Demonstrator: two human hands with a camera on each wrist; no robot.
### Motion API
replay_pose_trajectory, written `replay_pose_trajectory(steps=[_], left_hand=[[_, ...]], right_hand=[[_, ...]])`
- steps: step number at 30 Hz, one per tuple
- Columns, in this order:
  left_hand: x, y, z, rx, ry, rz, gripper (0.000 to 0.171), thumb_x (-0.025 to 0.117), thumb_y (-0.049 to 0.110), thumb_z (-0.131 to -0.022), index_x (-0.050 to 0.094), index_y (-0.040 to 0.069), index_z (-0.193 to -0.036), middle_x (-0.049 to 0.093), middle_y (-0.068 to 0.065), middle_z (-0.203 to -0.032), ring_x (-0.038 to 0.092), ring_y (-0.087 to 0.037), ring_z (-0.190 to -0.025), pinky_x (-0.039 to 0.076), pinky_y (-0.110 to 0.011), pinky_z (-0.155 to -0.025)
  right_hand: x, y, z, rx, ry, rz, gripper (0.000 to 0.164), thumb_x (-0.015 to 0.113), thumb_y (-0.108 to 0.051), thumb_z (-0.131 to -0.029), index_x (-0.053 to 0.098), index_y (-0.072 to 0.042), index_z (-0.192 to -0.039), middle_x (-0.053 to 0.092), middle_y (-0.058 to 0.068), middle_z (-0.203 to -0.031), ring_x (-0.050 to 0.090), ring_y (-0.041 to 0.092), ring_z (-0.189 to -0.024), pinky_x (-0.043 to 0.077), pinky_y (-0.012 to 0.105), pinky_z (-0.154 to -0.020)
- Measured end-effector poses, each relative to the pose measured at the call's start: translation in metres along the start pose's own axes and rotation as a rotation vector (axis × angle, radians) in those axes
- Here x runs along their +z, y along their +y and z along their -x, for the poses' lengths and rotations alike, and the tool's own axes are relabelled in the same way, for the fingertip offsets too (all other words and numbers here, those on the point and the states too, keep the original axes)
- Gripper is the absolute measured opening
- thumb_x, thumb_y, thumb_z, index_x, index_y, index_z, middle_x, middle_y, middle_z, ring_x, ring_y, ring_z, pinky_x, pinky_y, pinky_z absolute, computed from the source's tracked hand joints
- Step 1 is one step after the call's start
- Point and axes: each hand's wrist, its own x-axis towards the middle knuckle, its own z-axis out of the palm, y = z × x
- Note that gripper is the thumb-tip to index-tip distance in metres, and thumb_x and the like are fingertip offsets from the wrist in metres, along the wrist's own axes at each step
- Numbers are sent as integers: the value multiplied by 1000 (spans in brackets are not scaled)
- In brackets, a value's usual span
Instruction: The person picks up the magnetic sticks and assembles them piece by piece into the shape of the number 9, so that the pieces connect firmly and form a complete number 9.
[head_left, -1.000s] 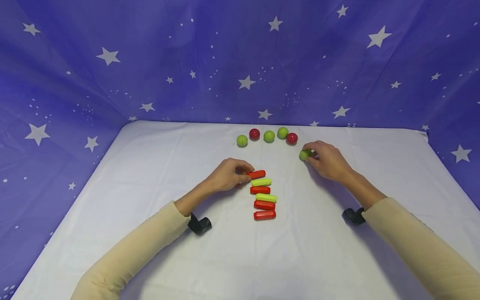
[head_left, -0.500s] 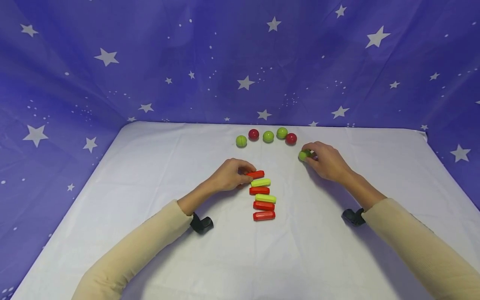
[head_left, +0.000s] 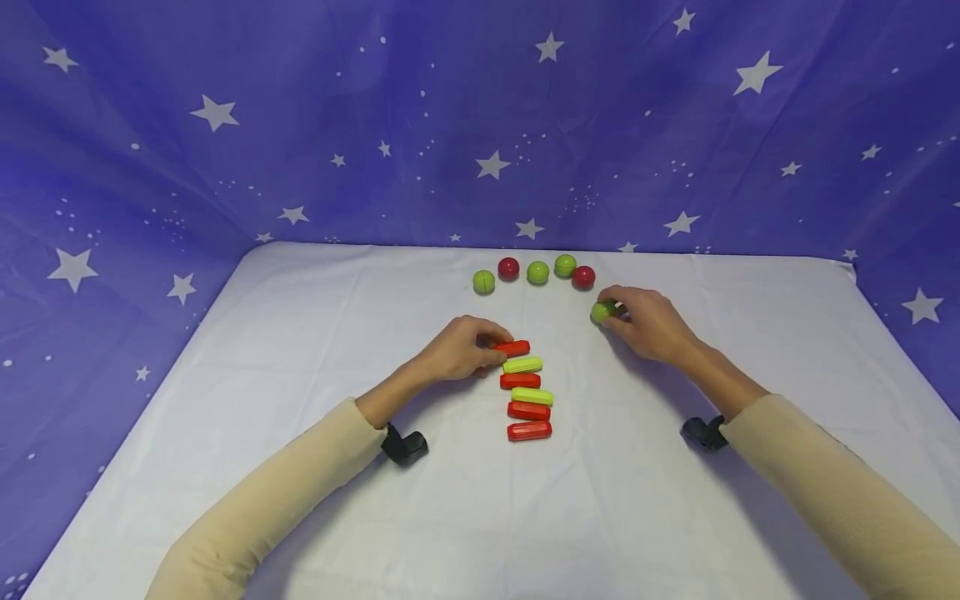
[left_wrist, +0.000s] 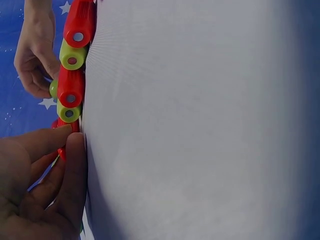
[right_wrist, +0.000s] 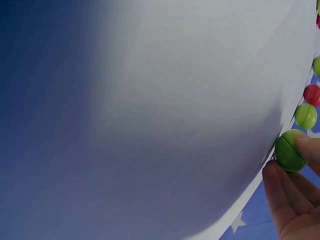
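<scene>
My left hand (head_left: 461, 348) pinches the left end of a red ribbed stick (head_left: 514, 348), the farthest in a column of red and yellow-green sticks. In the left wrist view the sticks show round magnets (left_wrist: 78, 37) in their ends, and thumb and finger close on the red one. Over to the right, my right hand (head_left: 648, 323) pinches a green ball (head_left: 602, 312) near the table surface. The right wrist view shows a seam running round that green ball (right_wrist: 290, 151), with fingertips on both sides of it.
Behind the hands, green balls (head_left: 537, 272) and red balls (head_left: 508, 268) lie in a loose row near the far edge of the white-covered table (head_left: 337, 317). A purple starry cloth (head_left: 420, 125) hangs behind. Black wrist cameras (head_left: 405, 448) sit below both cuffs.
My right hand has shifted slightly left with the green ball in its fingers. The left hand stays on the far red stick, and the sticks and other balls keep their places.
</scene>
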Motion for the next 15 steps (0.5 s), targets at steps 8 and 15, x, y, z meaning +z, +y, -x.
replay_pose_trajectory(steps=[8, 15], left_hand=[[0, 1, 0, -14, -7, 23, 23, 70, 3, -90, 71, 4, -113, 66, -7, -94, 60, -17, -59, 55, -27, -56], [0, 0, -1, -26, -6, 11, 24, 71, 5, -91, 71, 5, -114, 65, -7, -98, 60, -17, -59, 55, -27, -56]], right_hand=[[9, -21, -8, -44, -12, -56, 27, 69, -5, -91, 63, 2, -117, 68, 15, -108, 66, 32, -98, 54, 48, -88], [18, -36, -13, -87, -39, -86, 26, 72, -5, -90, 65, 0, -114, 68, 11, -105, 67, 30, -96, 54, 46, -88]])
